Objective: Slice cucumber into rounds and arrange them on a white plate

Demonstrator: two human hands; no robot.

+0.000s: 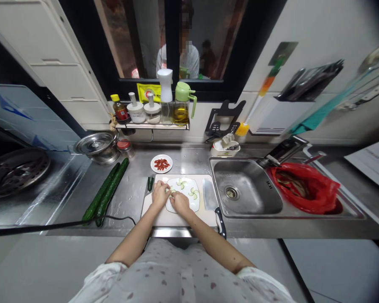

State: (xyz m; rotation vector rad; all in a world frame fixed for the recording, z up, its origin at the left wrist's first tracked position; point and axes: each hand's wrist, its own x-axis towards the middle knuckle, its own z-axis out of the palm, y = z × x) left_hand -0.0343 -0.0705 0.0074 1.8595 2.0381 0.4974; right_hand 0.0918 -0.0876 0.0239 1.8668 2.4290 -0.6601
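My left hand [161, 194] and my right hand [180, 203] meet over the left part of a white plate [185, 207], fingers pinched together. Between the fingertips shows a bit of pale green cucumber slice [172, 191], partly hidden. Two pinwheel-like groups of cucumber slices [193, 193] lie on the plate, one at its top and one at its right. Under the plate is a cutting board [207, 216]. A kitchen knife [212, 197] rests along the board's right side, its dark handle past the front edge. Short dark green cucumber pieces [150, 183] lie at the board's upper left corner.
Behind the board stands a small dish of chopped red pieces [161, 164]. Two whole cucumbers [105, 191] lie at the left, near a lidded steel pot [97, 147]. To the right are a sink [246, 185] and a red plastic bag [306, 189]. A seasoning rack [151, 125] hangs above.
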